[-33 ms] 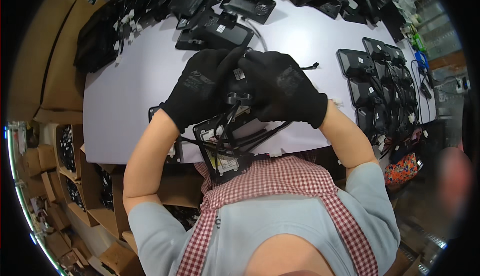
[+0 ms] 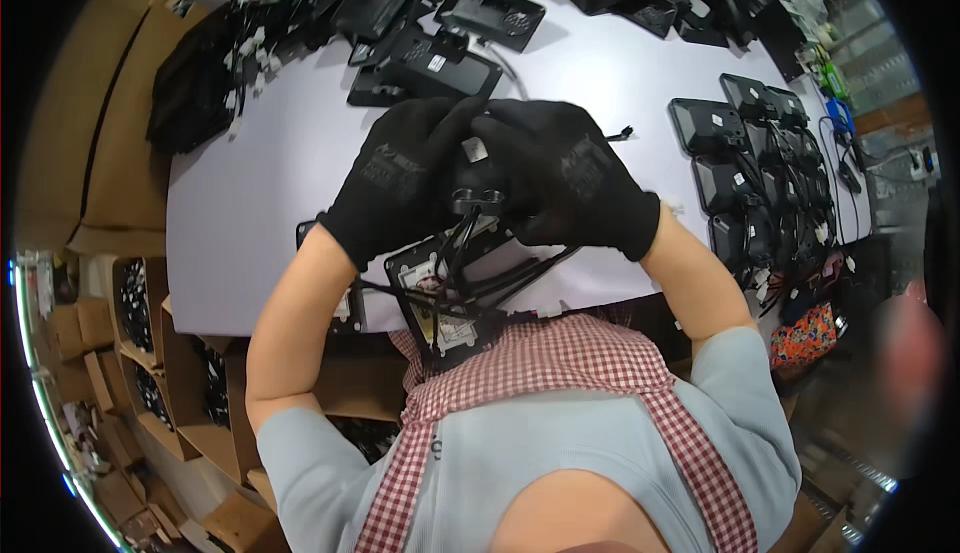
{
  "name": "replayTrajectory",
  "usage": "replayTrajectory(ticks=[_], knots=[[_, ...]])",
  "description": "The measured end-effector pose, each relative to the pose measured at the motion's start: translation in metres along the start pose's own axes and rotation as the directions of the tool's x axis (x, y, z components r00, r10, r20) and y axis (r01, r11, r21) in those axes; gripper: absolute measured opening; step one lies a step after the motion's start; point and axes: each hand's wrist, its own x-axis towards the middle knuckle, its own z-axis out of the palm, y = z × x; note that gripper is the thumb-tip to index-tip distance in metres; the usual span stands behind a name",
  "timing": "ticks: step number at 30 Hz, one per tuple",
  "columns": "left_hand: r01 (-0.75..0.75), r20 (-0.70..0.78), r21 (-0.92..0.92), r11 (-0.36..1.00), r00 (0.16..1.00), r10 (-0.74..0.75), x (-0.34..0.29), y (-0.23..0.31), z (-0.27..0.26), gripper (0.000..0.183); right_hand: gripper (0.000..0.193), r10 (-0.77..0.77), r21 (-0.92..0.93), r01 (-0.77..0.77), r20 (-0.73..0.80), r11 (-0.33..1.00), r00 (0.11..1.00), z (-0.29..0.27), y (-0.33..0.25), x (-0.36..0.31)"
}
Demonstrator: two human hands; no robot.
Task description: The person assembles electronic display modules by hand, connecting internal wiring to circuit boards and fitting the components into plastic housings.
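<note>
My two black-gloved hands meet over the near middle of the table. Between them is a black plastic housing (image 2: 482,175) with a small pale label and a clip-like bracket at its near end, where black cables (image 2: 462,238) come out. My left hand (image 2: 400,173) closes round its left side. On its right side, my right hand (image 2: 575,178) is wrapped, its fingertips bent in at the far end and mostly hidden. Below the hands an opened black unit (image 2: 420,278) with a bare board lies tilted at the table's near edge, cables across it.
Loose black housings (image 2: 440,63) lie just beyond my hands on the white table (image 2: 250,213). Rows of cabled black units (image 2: 712,128) stand at the right. More black parts (image 2: 620,3) heap along the far edge. Cardboard boxes (image 2: 205,438) holding parts stand at lower left.
My hands and the housing stay together in nearly the same place. The surroundings shift only slightly in the picture.
</note>
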Motion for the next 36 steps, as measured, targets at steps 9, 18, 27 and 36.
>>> replayTrajectory(ticks=[9, 18, 27, 36], knots=[[0.121, -0.102, -0.498, 0.859, 0.975, -0.197, -0.003, 0.028, 0.037, 0.118, 0.124, 0.350, 0.889, 0.006, -0.187, 0.459, 0.918, -0.010, 0.005, -0.024], [0.052, -0.110, -0.621, 0.782, 0.982, -0.153, 0.011, 0.035, 0.038, 0.126, 0.122, 0.288, 0.800, 0.045, -0.268, 0.598, 0.919, -0.002, 0.006, -0.030], [-0.052, -0.247, -0.454, 0.890, 0.967, -0.070, 0.016, 0.036, 0.043, 0.115, 0.118, 0.210, 0.791, 0.087, -0.264, 0.605, 0.941, -0.006, 0.002, -0.028], [0.060, -0.455, 0.040, 0.997, 0.890, -0.036, 0.019, 0.048, 0.047, 0.103, 0.030, 0.669, 0.838, -0.295, -0.107, 0.459, 0.736, -0.017, -0.035, -0.023]])
